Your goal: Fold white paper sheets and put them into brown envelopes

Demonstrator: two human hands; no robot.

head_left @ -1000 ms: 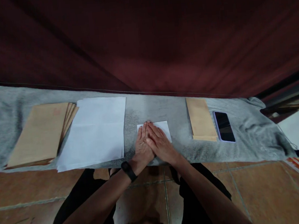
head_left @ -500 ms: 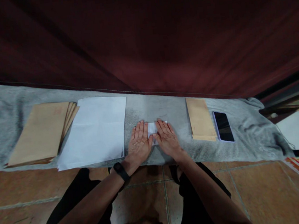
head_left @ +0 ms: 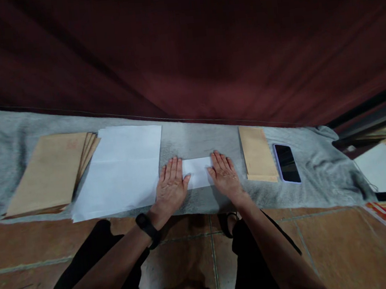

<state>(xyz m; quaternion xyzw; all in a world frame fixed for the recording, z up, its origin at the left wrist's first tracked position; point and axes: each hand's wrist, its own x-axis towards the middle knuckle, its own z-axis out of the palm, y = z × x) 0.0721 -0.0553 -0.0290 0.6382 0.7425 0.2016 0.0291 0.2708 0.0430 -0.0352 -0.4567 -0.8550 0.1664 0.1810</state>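
A folded sheet of white paper [head_left: 198,172] lies flat on the grey cloth in front of me. My left hand [head_left: 172,183] rests palm down over its left end, fingers stretched out and thumb pointing inward. Over the right end lies my right hand [head_left: 225,176], also flat with its fingers extended. Both hands cover the paper's ends, while its middle shows between the thumbs. Close to my left hand is a stack of larger white sheets [head_left: 123,168], with a crease across the top one.
Brown envelopes [head_left: 49,173] are piled at the far left. To the right lie smaller brown envelopes [head_left: 258,152] and a phone [head_left: 287,163] in a light purple case. A grey cloth [head_left: 326,167] covers the narrow bench beneath them. Behind hangs a dark red curtain [head_left: 184,62].
My hands have slid apart from the middle of the folded paper, left hand to the left and right hand to the right. More of the white paper shows between them.
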